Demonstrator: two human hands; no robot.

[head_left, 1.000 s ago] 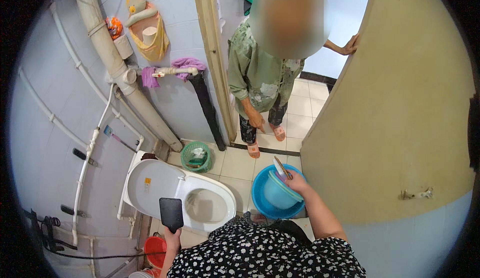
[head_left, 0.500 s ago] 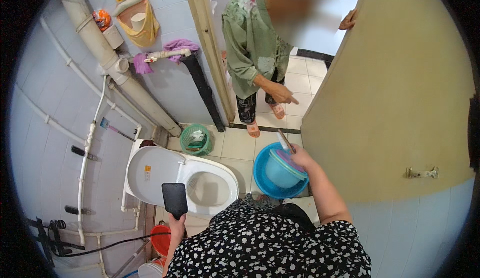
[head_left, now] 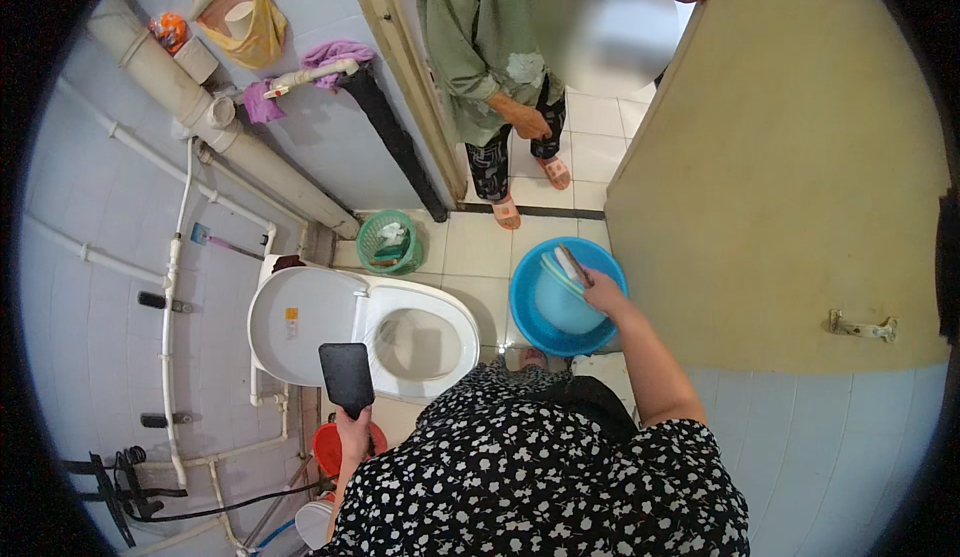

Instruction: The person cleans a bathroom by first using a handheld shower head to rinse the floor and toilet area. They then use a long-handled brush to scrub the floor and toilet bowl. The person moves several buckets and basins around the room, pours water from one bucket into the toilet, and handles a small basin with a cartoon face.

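Left fingers: gripping black paddle | right fingers: gripping slim tool over basin | tiles separate basin, toilet

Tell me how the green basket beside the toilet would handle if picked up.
The green basket is probably light for its size, given its openwork walls. The crumpled white scraps inside look loose, so might shift if it tilts.

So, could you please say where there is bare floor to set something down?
The widest bare patch is the pale tiling between the green wastebasket and the blue basin, bounded by the dark door sill and the toilet. It is crowded at lower left, around the red bucket and white bucket, and in the basin.
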